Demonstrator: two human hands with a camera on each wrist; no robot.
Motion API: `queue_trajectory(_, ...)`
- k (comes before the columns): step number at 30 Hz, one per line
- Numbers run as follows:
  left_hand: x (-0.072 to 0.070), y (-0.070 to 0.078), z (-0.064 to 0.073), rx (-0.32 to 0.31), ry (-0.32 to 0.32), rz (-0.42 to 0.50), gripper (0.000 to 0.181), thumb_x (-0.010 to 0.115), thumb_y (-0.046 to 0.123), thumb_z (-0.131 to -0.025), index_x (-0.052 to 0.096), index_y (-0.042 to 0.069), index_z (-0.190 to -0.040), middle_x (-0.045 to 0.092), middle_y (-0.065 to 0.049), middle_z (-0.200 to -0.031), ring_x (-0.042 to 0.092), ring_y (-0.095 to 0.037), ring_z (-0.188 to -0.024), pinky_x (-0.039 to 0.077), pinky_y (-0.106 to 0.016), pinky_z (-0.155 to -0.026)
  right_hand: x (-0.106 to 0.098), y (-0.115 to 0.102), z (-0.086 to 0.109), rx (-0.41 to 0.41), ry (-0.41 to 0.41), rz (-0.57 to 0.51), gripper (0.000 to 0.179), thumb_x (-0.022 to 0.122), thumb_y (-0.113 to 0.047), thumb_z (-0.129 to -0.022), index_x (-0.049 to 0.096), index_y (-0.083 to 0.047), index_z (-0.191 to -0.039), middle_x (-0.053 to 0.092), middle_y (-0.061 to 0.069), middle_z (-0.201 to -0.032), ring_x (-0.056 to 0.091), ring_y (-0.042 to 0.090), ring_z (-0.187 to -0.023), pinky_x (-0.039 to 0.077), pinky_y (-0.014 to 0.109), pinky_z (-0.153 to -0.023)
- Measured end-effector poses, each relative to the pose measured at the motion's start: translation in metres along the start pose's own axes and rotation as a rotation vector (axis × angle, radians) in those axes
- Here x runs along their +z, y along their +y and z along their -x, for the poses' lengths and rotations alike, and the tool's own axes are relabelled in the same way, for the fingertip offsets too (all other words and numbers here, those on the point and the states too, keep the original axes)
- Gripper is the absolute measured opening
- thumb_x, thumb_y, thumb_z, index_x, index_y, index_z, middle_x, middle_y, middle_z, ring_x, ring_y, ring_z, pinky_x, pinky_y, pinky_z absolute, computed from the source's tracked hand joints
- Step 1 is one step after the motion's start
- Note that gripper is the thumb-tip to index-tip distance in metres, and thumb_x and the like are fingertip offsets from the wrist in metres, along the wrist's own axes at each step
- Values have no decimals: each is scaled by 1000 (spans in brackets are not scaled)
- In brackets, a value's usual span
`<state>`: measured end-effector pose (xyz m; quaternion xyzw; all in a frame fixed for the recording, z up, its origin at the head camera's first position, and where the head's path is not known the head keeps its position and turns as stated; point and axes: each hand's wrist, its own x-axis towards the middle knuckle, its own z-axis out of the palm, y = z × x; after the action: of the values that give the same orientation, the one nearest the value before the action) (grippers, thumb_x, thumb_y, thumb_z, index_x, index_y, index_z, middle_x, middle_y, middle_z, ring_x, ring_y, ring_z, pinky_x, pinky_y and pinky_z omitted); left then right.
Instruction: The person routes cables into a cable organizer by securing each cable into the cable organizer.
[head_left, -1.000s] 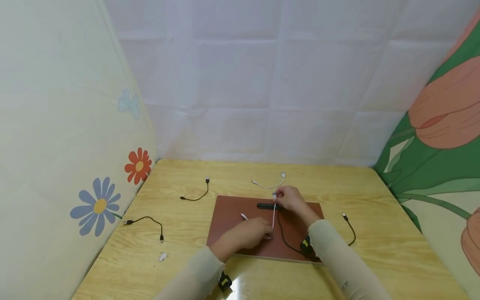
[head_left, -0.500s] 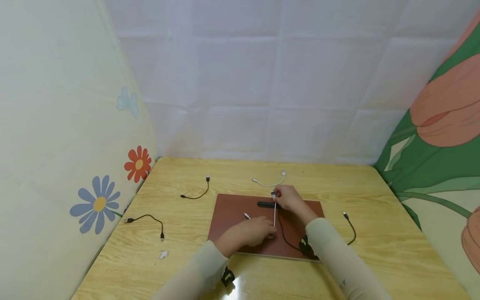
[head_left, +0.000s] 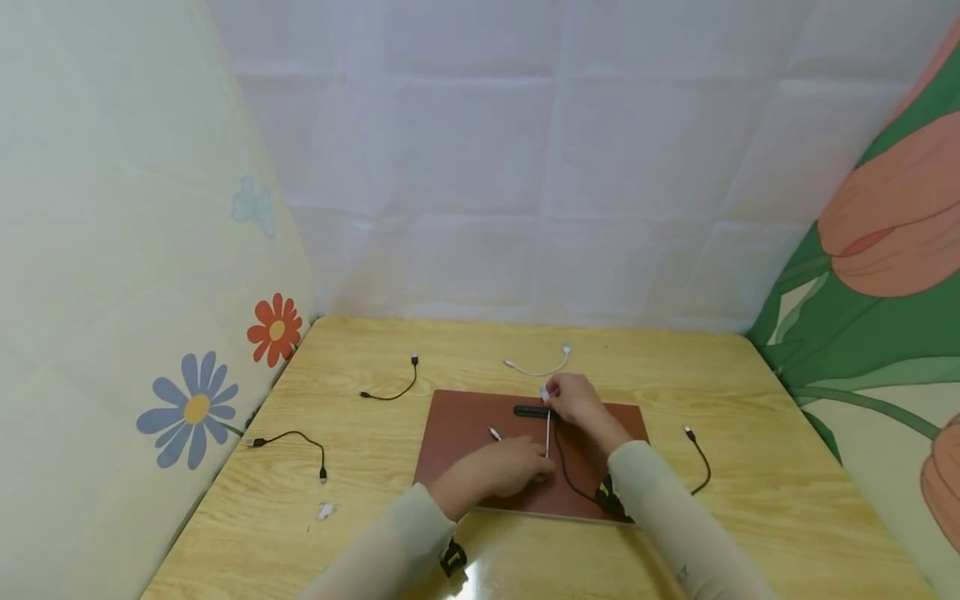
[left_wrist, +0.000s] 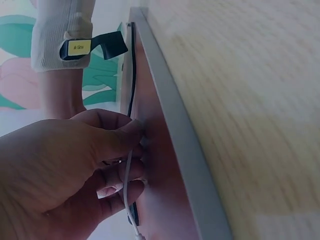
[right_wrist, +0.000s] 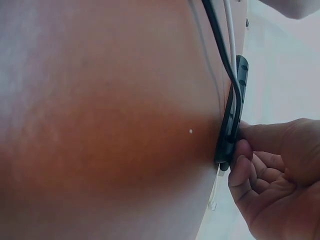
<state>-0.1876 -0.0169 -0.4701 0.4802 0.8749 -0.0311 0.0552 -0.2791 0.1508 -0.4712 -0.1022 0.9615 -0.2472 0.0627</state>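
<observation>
A white USB cable [head_left: 548, 435] is stretched between my two hands above a reddish-brown board [head_left: 453, 429]. Its far end, a white USB plug [head_left: 544, 393], is pinched by my right hand [head_left: 577, 400] just beyond a black USB hub [head_left: 529, 412]. Nearer to me, my left hand [head_left: 498, 471] pinches the cable's other part low over the board; its loose white tip [head_left: 495, 433] sticks out left of the knuckles. In the right wrist view, the right hand's fingertips are close against the hub's end, where the plug itself is hidden.
A black cable [head_left: 576, 483] runs from the hub across the board. Two short black cables [head_left: 401, 395] [head_left: 303, 437] lie left, a black one [head_left: 703, 460] right, and a white one [head_left: 543, 372] behind. A small white piece [head_left: 325, 511] sits at front left.
My left hand has shifted slightly right, along with the loose tip of the white cable. My right hand has drawn the plug a little to the left and stays by the hub.
</observation>
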Motion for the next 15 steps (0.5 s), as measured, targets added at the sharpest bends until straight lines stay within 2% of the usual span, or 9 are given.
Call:
queue_trajectory(6,7,-1,3,18,55,-45,9,58,24,-104,67,26,-103,66,7,-103,60,-8,-98,49,-23,-84,3,-1,0,3,28,20,17,73,-10,-92,69,-1,-106,70,10,-95,65,24,-87,55,40,-77)
queue_trajectory(10,8,-1,5,30,51,-45,9,58,24,-104,67,26,-103,64,7,-101,59,-8,-96,48,-22,-85,4,-1,2,7,46,28,20,73,-12,-92,68,0,-108,69,11,-95,65,25,-86,55,40,-78)
queue_trajectory(15,2,1,8,28,42,-45,9,60,21,-103,68,26,-102,62,7,-99,58,-7,-95,47,-21,-85,5,-2,4,14,48,20,19,70,-14,-95,67,0,-108,68,10,-92,63,25,-82,54,40,-74)
